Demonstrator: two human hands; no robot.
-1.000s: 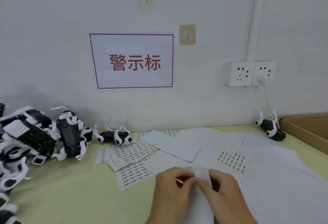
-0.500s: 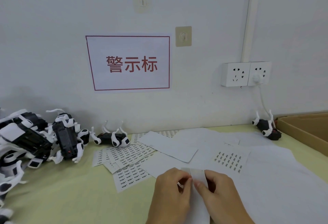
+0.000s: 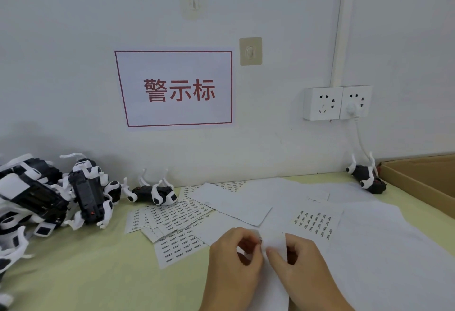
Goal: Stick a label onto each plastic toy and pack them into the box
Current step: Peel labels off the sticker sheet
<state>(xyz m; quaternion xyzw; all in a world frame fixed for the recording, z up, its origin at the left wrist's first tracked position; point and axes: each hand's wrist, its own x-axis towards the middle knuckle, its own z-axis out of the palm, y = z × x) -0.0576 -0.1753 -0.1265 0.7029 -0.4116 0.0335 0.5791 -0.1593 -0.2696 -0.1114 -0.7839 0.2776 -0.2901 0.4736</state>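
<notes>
The toys (image 3: 86, 197) heaped at nine o'clock look like hard plastic, glossy black with smooth white parts. The label sheets (image 3: 172, 214) at six o'clock are thin matt paper. The table (image 3: 81, 268) has a smooth, matt pale-green surface. At three o'clock, the box (image 3: 423, 180) is plain brown cardboard, and the wall sockets (image 3: 337, 102) are smooth white plastic.

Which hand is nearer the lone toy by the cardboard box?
Right. The right hand sits low centre, well short of the lone toy at the far right beside the cardboard box. The left hand is one hand further left, both pinching the label sheet.
</notes>
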